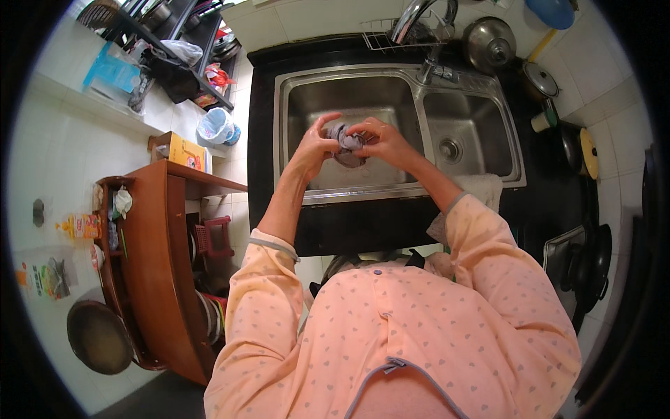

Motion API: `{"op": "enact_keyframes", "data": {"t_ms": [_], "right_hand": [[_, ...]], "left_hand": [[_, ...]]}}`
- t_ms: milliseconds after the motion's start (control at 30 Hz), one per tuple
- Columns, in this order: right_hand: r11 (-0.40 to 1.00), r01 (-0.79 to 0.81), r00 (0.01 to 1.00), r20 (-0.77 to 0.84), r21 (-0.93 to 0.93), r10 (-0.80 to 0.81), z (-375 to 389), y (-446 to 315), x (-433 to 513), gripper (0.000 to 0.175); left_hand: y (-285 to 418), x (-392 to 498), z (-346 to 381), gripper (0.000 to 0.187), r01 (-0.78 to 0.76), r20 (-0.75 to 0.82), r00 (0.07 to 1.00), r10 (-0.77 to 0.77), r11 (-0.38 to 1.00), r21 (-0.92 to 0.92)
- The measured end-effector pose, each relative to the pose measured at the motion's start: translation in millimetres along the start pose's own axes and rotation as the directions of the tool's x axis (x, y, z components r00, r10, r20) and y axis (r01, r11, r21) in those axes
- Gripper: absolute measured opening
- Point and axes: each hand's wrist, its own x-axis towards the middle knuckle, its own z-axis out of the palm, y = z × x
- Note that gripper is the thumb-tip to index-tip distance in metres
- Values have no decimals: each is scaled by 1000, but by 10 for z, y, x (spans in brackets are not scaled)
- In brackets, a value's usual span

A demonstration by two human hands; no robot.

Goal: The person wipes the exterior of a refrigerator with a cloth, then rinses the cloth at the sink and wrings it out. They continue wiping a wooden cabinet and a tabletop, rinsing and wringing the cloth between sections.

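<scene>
Over the large left basin of a steel double sink, both my hands are on a bunched grey cloth. My left hand holds its left side, with the index finger raised and the thumb against the cloth. From the right, my right hand pinches the cloth between thumb and fingers. The bottom of the basin shows wet beneath them. A chrome faucet stands at the sink's back edge; I cannot tell whether water runs from it.
A pale towel hangs over the sink's front right edge. The small basin with its drain lies to the right. Behind are a wire rack and a metal lid. A lined bin and a wooden cabinet stand left.
</scene>
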Motion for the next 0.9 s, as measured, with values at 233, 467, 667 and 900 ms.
{"op": "enact_keyframes", "data": {"t_ms": [233,467,667,900], "right_hand": [[534,-9,946,-165,846,278,-360,-136,136,26],[716,-120,984,-13,688,177,-311,-322,442,23],[866,-83,996,54,492,65,-380,-361,386,34],[953,-286,951,-91,96,294,-795,-324,195,43]], "left_hand": [[43,-98,-29,38,-122,-202,932,302,783,609],[23,29,330,35,-438,5,873,487,782,443],[38,80,389,31,-339,-85,898,432,803,491],[333,-131,93,24,-370,-311,856,413,910,189]]}}
